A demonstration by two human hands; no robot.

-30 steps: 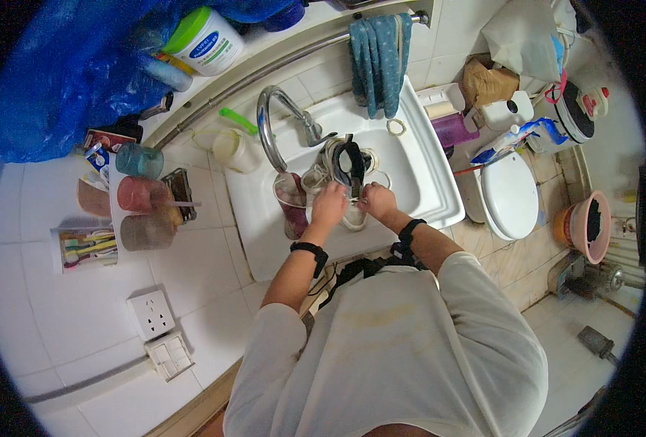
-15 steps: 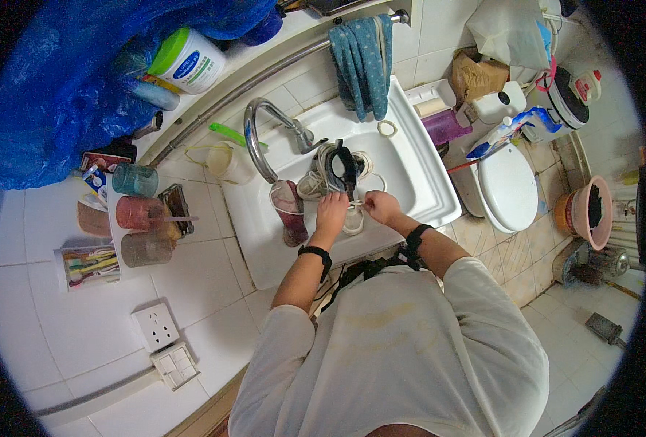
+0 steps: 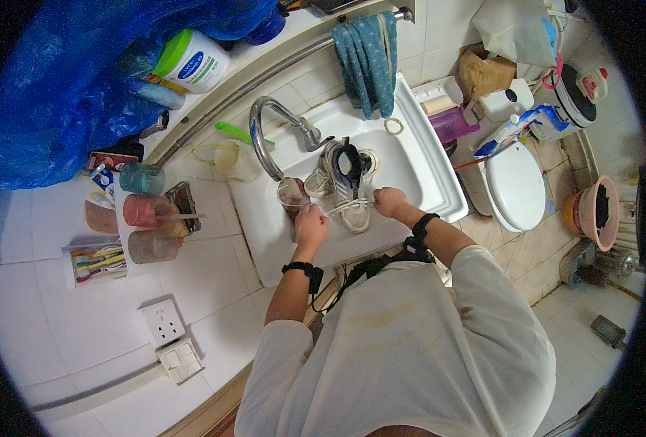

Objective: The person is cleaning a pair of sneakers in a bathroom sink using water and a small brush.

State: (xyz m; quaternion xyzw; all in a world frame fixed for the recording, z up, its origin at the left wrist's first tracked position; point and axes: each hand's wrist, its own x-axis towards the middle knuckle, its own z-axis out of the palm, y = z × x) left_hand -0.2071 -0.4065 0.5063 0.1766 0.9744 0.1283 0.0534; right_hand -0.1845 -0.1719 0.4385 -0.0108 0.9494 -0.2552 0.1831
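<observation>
A white sneaker (image 3: pixel 353 211) with a dark inside lies in the white sink (image 3: pixel 425 182), its toe toward me. White shoelaces (image 3: pixel 349 205) cross its front and stretch out to both sides. On the left, my left hand (image 3: pixel 311 229) is closed with fingertips pinched round one lace end. At the shoe's right side my right hand (image 3: pixel 390 202) pinches the other end. A second whitish shoe (image 3: pixel 319 182) lies partly behind the first one. Left of it, by my left hand, stands a clear and reddish container (image 3: pixel 292 197), partly covered.
A curved metal faucet (image 3: pixel 261 138) arches over the sink's left side. A teal towel (image 3: pixel 366 65) hangs from the rail behind. At left, cups (image 3: pixel 142 178) stand on a wall shelf; a white toilet (image 3: pixel 516 186) is at right.
My hands have moved apart, the left one left and downward, drawing the laces out sideways. More of the sneaker's front shows now. The whole view has shifted slightly.
</observation>
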